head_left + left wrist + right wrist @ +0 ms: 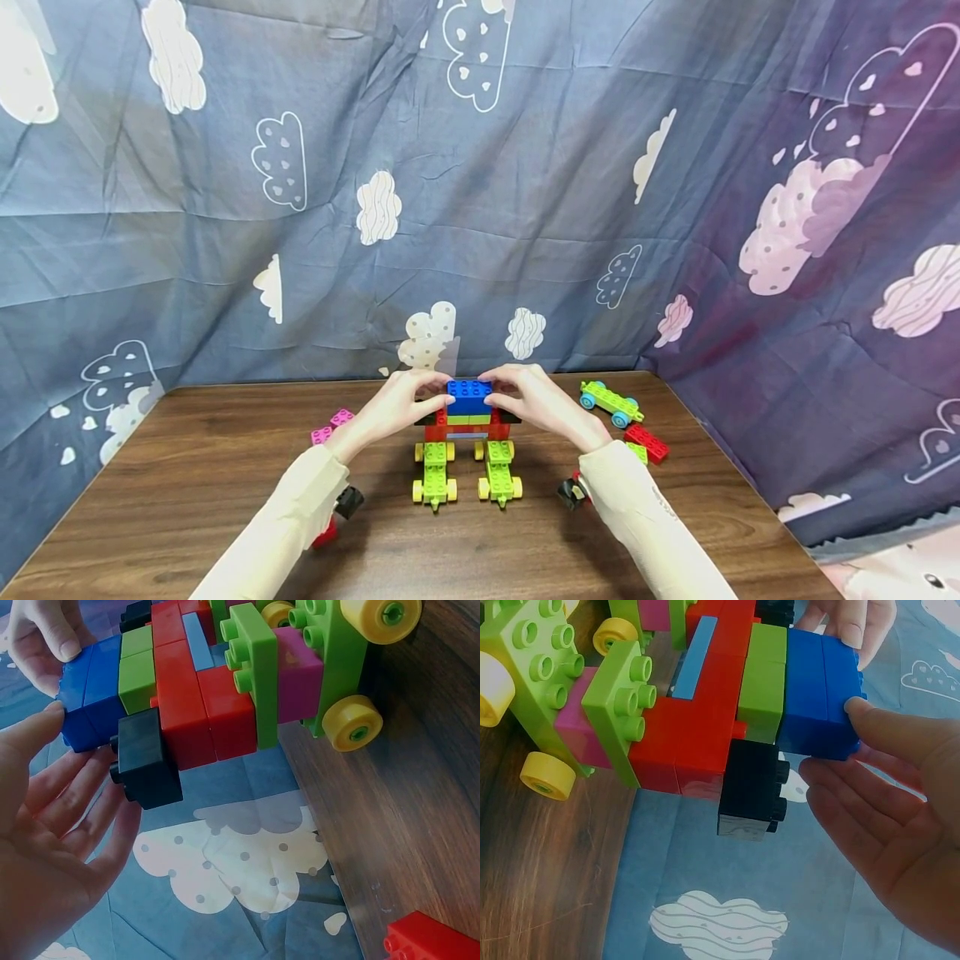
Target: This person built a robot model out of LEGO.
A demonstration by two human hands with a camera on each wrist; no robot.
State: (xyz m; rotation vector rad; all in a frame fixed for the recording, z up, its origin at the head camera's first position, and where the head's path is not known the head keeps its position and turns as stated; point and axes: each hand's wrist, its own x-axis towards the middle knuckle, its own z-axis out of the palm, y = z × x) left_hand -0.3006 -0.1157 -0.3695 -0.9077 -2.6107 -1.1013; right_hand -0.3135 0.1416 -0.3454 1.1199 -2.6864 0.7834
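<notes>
A toy-brick figure stands on two lime wheeled bases (435, 483) with yellow wheels (352, 722). Above them come pink bricks (298, 675), lime bricks (611, 712), stacked red bricks (682, 742) and a light blue piece (694, 658). A black brick (150, 759) juts out on each side. Two layers of blue bricks (468, 396) top the figure, over a lime layer (763, 682). My left hand (408, 400) pinches the blue bricks at their left end, thumb in front. At the right end, my right hand (528, 402) pinches them likewise.
Pink bricks (342, 417) lie left, behind the left forearm. A red brick (324, 533) is partly hidden by the left sleeve. At the right are a lime car base with blue wheels (611, 403), a red brick (647, 443) and a lime brick (637, 452). Patterned cloth (480, 208) hangs behind the table.
</notes>
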